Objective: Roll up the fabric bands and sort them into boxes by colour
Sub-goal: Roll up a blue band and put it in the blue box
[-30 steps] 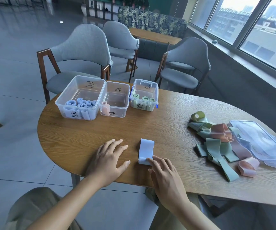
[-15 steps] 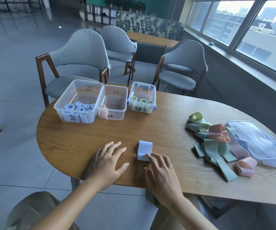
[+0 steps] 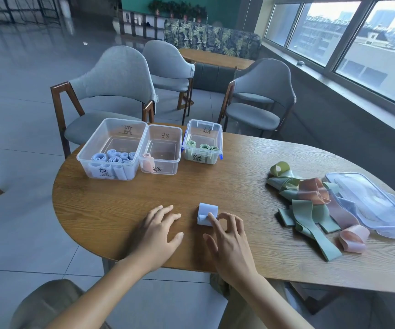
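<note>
A light blue fabric band [image 3: 206,213], mostly rolled, lies on the wooden table [image 3: 125,200] near the front edge. My right hand [image 3: 227,236] touches the roll's near end with its fingertips, fingers bent over it. My left hand [image 3: 158,231] rests flat on the table to the left of the roll, fingers spread. At the back stand three clear boxes: the left box [image 3: 96,148] with several blue rolls, the middle box [image 3: 168,148] with one pink roll [image 3: 147,162], the right box [image 3: 206,131] with green rolls. A pile of loose green and pink bands [image 3: 310,205] lies at the right.
A clear plastic lid [image 3: 372,200] lies at the far right beside the loose bands. Grey chairs [image 3: 111,91] stand behind the table. The table's curved edge runs close under my wrists. My knees show below the table edge.
The flat blue band has been rolled up away from me under my right fingers and is now a short roll. My left hand stayed flat on the table.
</note>
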A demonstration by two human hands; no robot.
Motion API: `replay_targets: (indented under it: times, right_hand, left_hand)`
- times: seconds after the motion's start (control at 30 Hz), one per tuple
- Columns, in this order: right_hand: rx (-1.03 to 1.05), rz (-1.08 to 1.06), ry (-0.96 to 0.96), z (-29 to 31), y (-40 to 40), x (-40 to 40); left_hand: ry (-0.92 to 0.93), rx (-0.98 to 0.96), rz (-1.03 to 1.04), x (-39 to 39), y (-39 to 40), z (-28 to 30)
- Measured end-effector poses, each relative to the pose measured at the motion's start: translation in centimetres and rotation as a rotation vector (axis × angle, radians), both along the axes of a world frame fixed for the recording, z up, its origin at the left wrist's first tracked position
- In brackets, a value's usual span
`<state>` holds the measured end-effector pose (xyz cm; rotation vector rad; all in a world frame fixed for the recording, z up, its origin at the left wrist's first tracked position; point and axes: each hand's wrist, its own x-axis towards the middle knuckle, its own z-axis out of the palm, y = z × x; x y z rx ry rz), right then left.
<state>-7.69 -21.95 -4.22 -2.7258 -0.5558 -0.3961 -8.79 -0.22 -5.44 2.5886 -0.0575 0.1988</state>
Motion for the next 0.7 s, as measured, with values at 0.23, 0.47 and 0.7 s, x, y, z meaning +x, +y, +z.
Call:
replay_targets:
  times: [0.23,0.47,0.7]
  right_hand:
    - [0.046,-0.045,0.089,0.1,0.7,0.7]
    - [0.401,-0.066,0.303,1.1,0.8,0.9]
    - [0.867,-0.179,0.52,1.1,0.8,0.6]
  left_hand:
    - [0.023,-0.436,0.009,0.4,-4.0,2.6]
    - [0.155,-0.701,0.04,0.6,-6.2,3.5]
    - [0.191,-0.852,0.087,0.7,-6.8,3.6]
